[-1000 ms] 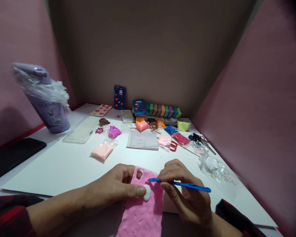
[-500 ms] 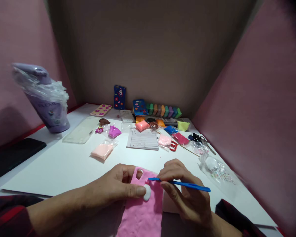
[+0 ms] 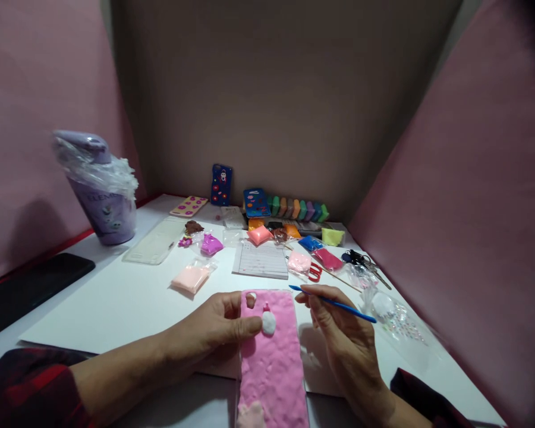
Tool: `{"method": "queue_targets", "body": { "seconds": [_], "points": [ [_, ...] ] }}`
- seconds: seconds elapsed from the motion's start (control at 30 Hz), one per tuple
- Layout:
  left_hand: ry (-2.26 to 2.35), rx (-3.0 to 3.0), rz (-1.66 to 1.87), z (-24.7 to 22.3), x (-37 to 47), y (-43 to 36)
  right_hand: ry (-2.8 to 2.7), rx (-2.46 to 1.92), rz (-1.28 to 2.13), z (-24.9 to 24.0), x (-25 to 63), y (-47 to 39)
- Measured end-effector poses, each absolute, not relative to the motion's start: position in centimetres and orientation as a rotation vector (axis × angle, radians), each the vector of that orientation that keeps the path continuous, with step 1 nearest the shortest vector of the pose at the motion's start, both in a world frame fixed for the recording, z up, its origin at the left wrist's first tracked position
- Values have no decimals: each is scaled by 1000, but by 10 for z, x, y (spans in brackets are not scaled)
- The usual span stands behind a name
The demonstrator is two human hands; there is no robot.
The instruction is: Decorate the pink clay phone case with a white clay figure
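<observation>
My left hand grips a phone case coated in bumpy pink clay, thumb on the front and fingers behind. A white clay oval sits on its upper part beside my thumb tip, with a small darker pink bit just above it. Near the lower left of the case is a pale clay patch. To the right, my right hand holds a slim blue modelling tool like a pen. The tool's tip is apart from the case, near its top right corner.
Beyond my hands lie a lined notepad, a peach clay packet, red-handled scissors and a bag of beads. At the left stand a purple bottle and a black phone. Decorated cases are at the back.
The blue tool has lifted off the clay and moved up and right with my right hand. The case now sits more upright, showing more of its lower part. The view has shifted slightly.
</observation>
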State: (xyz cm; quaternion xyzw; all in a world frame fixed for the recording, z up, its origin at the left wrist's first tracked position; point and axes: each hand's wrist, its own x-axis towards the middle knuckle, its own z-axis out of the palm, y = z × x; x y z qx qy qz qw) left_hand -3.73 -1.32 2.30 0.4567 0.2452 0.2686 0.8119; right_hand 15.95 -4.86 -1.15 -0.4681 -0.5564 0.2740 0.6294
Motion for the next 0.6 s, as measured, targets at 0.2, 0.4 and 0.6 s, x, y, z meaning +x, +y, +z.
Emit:
{"method": "queue_targets", "body": {
  "seconds": [0.2, 0.4, 0.6],
  "points": [
    [434, 1017, 627, 25, -34, -13, -1173, -1020, 1028, -10, 157, -45],
    [437, 1062, 647, 23, -35, -12, -967, -918, 1295, -3, 151, -44],
    [544, 1070, 682, 22, -40, -8, -883, -954, 1485, -4, 149, -46]
  ]
}}
